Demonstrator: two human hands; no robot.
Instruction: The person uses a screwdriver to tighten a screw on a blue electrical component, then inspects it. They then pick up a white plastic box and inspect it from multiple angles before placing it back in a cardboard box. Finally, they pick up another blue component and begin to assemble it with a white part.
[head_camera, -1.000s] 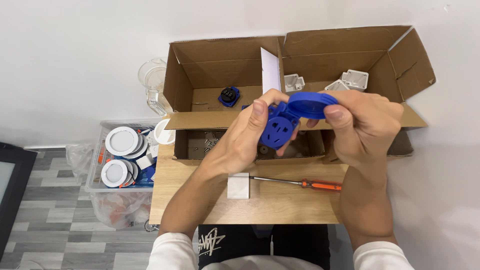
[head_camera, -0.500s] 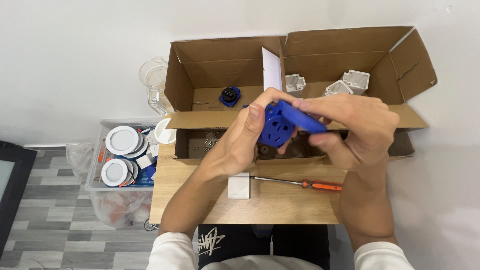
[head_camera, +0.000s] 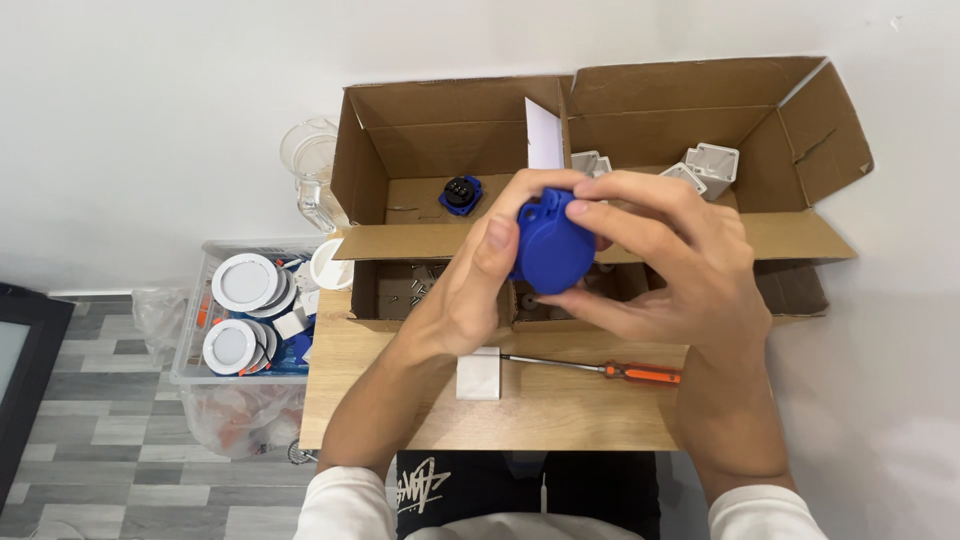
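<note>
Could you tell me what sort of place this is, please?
Probably a small home workbench for electrical fittings: a wooden table against a white wall, a cardboard box of parts, a screwdriver, and a bin of round lamps.

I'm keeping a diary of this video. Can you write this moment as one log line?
left hand + right hand: holding round blue plastic socket, lid shut | over open cardboard box | orange-handled screwdriver on wooden table

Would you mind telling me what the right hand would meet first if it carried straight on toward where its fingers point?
The right hand points leftward, fingers already on the blue socket. Beyond that, it would probably meet the left hand gripping the socket's other side, though depth is hard to judge.
</note>
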